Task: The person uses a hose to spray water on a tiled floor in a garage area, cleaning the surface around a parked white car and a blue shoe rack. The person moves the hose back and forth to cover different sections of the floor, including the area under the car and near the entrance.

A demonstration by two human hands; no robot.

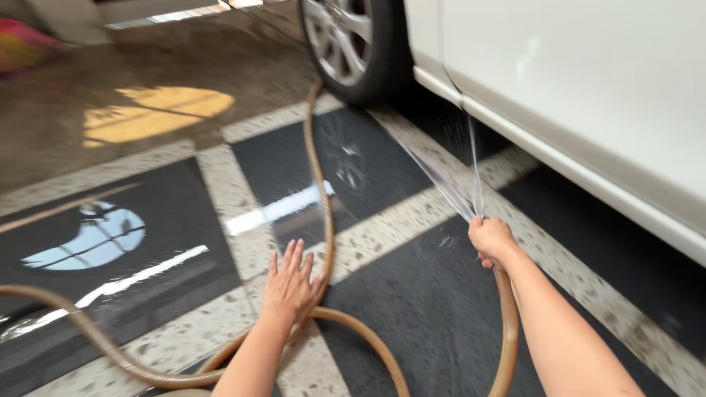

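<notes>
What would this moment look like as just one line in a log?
right hand: grips hose end, spraying water at white car | left hand: open, empty, above hose | floor: wet

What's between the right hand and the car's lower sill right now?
In the head view, only a thin fan of water crosses from the right hand, gripping the hose, to the white car.

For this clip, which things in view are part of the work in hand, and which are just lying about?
In use:
right hand, gripping the hose end
tan hose, looped over the wet floor
water spray, hitting the sill
white car
left hand, open, fingers spread above the hose

Lying about:
pink and yellow thing, top left, blurred
</notes>
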